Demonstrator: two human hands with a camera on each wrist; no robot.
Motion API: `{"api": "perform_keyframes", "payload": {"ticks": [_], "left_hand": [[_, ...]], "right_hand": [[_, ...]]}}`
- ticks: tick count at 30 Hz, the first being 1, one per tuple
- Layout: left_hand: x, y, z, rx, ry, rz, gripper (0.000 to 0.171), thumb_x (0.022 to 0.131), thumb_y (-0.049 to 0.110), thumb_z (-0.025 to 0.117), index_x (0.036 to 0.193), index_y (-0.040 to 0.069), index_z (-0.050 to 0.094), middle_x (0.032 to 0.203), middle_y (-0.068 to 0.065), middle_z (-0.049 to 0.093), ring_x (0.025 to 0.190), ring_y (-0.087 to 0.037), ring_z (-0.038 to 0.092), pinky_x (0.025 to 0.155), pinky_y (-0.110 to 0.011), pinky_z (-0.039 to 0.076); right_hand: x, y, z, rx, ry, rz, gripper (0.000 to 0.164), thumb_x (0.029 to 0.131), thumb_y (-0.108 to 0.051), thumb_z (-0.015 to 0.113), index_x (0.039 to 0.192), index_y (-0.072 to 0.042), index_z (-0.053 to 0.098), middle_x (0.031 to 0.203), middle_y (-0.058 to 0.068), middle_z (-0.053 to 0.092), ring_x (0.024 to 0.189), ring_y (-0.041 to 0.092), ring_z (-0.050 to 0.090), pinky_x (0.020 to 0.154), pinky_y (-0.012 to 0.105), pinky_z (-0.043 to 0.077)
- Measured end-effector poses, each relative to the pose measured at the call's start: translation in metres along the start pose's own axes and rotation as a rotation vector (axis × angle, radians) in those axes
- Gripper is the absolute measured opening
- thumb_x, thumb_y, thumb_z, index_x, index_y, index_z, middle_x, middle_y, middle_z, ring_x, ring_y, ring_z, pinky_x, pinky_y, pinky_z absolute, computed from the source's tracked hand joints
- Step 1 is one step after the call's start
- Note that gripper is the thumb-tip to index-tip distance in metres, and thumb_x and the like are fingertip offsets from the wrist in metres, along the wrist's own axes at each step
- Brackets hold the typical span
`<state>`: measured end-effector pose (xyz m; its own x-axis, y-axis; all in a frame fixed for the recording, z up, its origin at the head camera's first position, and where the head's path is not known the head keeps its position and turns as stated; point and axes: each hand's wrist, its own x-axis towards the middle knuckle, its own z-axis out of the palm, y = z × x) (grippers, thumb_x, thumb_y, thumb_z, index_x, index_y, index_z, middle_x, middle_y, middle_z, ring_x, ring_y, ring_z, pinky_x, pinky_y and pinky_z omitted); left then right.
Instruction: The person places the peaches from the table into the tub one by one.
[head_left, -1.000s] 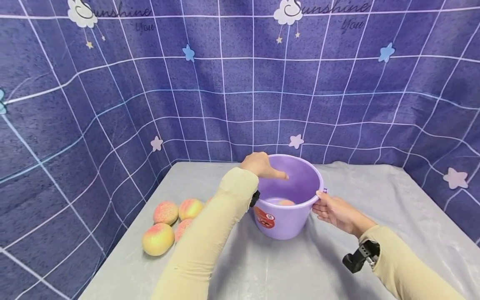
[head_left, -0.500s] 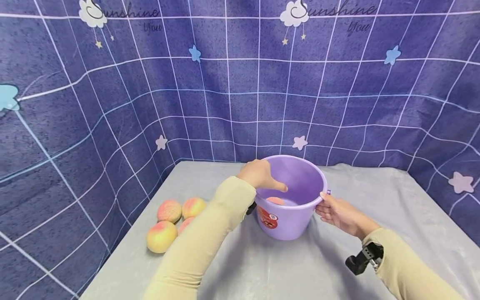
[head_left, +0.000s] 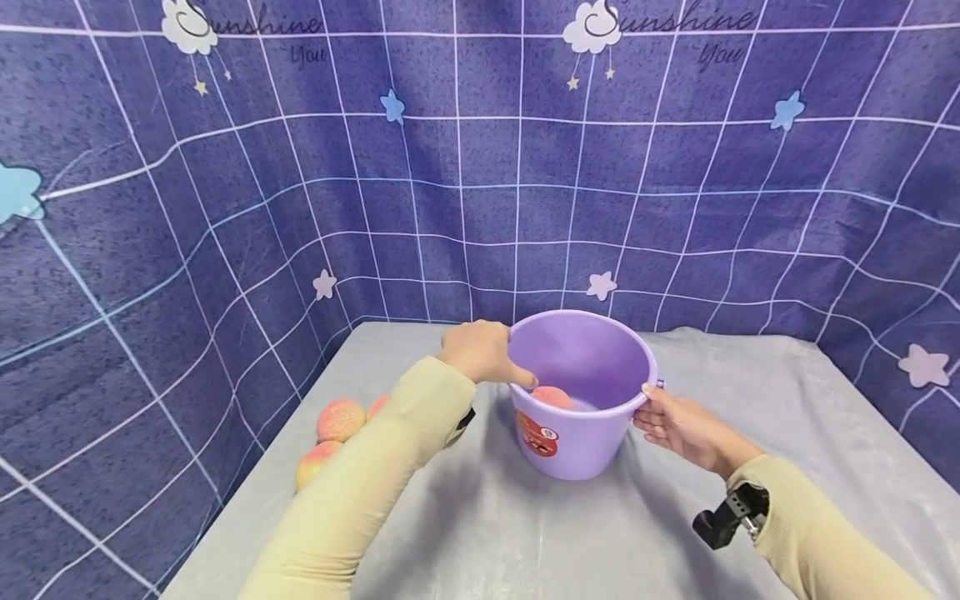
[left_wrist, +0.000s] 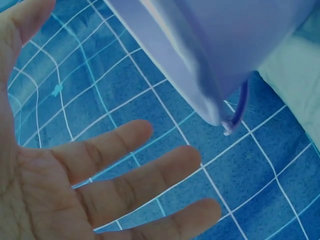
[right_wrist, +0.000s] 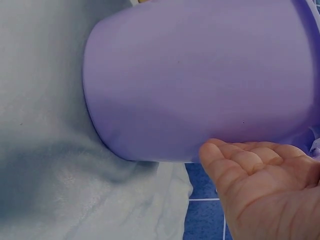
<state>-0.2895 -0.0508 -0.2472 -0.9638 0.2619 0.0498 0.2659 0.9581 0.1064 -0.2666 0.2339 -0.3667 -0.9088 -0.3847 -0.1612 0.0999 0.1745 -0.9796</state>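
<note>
A purple bucket [head_left: 573, 442] stands upright on the table, a red label on its front. Inside it a peach [head_left: 552, 397] shows above the near rim. My left hand [head_left: 480, 350] is at the bucket's left rim, holding nothing; the left wrist view shows its fingers spread and apart from the bucket. On the other side, my right hand [head_left: 686, 429] grips the rim, thumb on top and fingers against the outer wall. In the right wrist view those fingers [right_wrist: 250, 160] lie along the bucket's side. Several peaches [head_left: 341, 419] sit at the left, partly covered by my left sleeve.
A grey cloth [head_left: 495, 533] covers the table. Behind and to the left hangs a blue curtain [head_left: 420, 217] with white grid lines and stars. The bucket's handle [left_wrist: 243, 102] hangs at its rim in the left wrist view.
My left hand has moved from over the bucket's opening left to its rim. The peach in the bucket shows more fully and further left. My right hand keeps its grip on the rim.
</note>
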Motion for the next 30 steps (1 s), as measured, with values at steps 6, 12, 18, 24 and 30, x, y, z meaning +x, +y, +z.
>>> {"api": "perform_keyframes", "payload": {"ticks": [6, 12, 18, 24, 30], "left_hand": [[-0.007, -0.012, 0.003, 0.011, 0.016, 0.050, 0.053, 0.064, 0.055, 0.078, 0.105, 0.024, 0.070, 0.094, 0.004, 0.069, 0.079, -0.018, 0.061, 0.055, -0.036, 0.045], [-0.016, -0.031, 0.009, 0.025, 0.008, 0.033, 0.074, 0.063, 0.057, 0.077, 0.123, 0.017, 0.064, 0.117, -0.003, 0.066, 0.098, -0.025, 0.063, 0.063, -0.042, 0.051], [-0.023, -0.052, 0.025, -0.024, 0.081, 0.011, 0.072, 0.063, 0.056, 0.075, 0.122, 0.016, 0.065, 0.115, -0.004, 0.067, 0.099, -0.029, 0.063, 0.063, -0.046, 0.051], [-0.030, -0.067, 0.046, -0.021, 0.202, 0.084, 0.067, 0.064, 0.055, 0.072, 0.119, 0.016, 0.067, 0.108, -0.004, 0.068, 0.095, -0.030, 0.064, 0.061, -0.046, 0.052], [-0.039, -0.078, 0.062, 0.005, 0.265, 0.155, 0.065, 0.064, 0.053, 0.071, 0.115, 0.013, 0.068, 0.099, -0.008, 0.070, 0.084, -0.031, 0.066, 0.056, -0.043, 0.052]], "right_hand": [[-0.001, 0.000, -0.001, 0.006, -0.001, 0.001, 0.078, 0.104, -0.043, 0.021, 0.138, 0.025, 0.006, 0.142, 0.042, 0.015, 0.134, 0.049, 0.020, 0.108, 0.052, 0.023], [-0.001, 0.000, -0.002, 0.011, -0.008, -0.001, 0.077, 0.104, -0.042, 0.021, 0.139, 0.025, 0.006, 0.142, 0.041, 0.015, 0.134, 0.049, 0.020, 0.108, 0.051, 0.023], [-0.001, -0.003, -0.003, 0.007, -0.023, 0.002, 0.077, 0.104, -0.041, 0.024, 0.137, 0.027, 0.006, 0.141, 0.042, 0.013, 0.133, 0.050, 0.019, 0.107, 0.051, 0.024], [0.000, -0.003, -0.004, 0.006, -0.038, 0.005, 0.078, 0.104, -0.041, 0.024, 0.136, 0.027, 0.004, 0.141, 0.043, 0.012, 0.133, 0.050, 0.019, 0.107, 0.050, 0.026], [-0.002, -0.002, -0.004, 0.002, -0.029, 0.004, 0.077, 0.104, -0.041, 0.022, 0.137, 0.027, 0.004, 0.142, 0.042, 0.012, 0.133, 0.050, 0.018, 0.107, 0.050, 0.027]]}}
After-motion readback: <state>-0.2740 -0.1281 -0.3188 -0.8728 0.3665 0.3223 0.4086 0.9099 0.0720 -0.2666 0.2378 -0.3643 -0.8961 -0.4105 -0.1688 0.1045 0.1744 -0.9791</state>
